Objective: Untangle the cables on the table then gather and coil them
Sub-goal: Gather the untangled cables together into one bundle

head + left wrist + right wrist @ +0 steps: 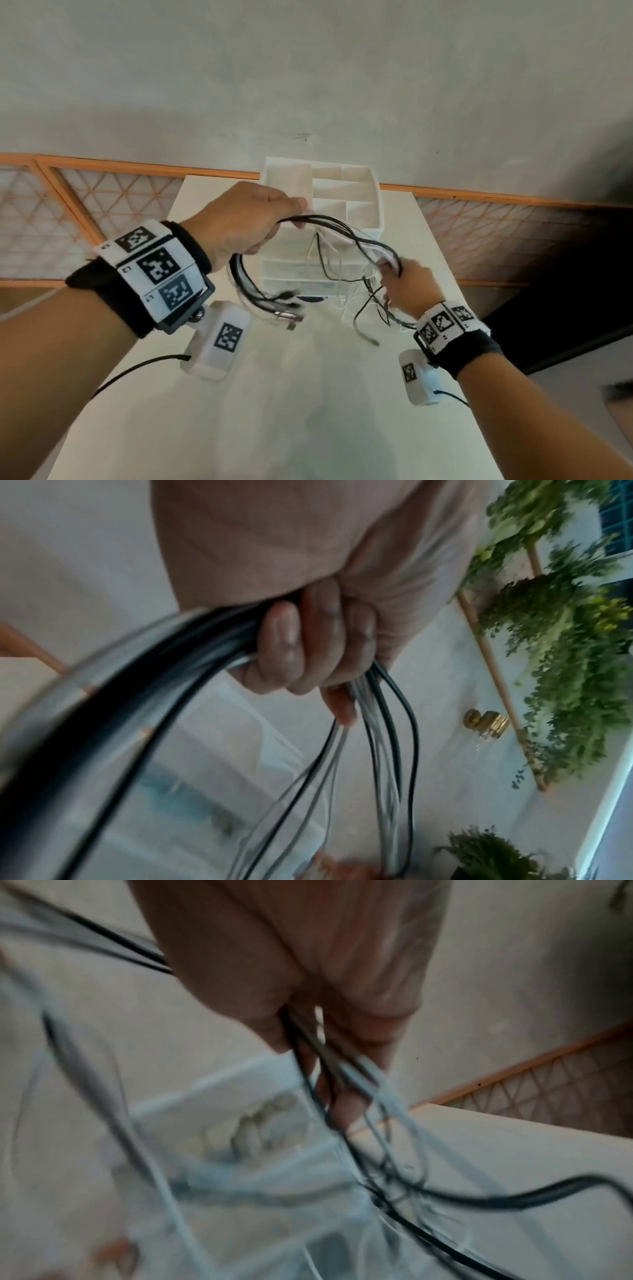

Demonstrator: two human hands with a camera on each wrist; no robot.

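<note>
A bundle of black and white cables (346, 236) arcs in the air between both hands above the white table (308, 394). My left hand (246, 219) grips one side of the loop in a fist; in the left wrist view its fingers (291, 642) curl round the cables (164, 685). My right hand (407, 284) pinches the other side; the blurred right wrist view shows cables (346, 1074) running between its thumb and fingers (346, 1110). Plug ends (287, 308) hang below the left hand, and loose ends (370, 318) dangle under the right hand.
A white drawer organiser (329, 219) with open top compartments stands at the back middle of the table, right behind the cables. An orange-framed lattice railing (102, 198) runs behind the table. Plants (565, 642) show in the left wrist view.
</note>
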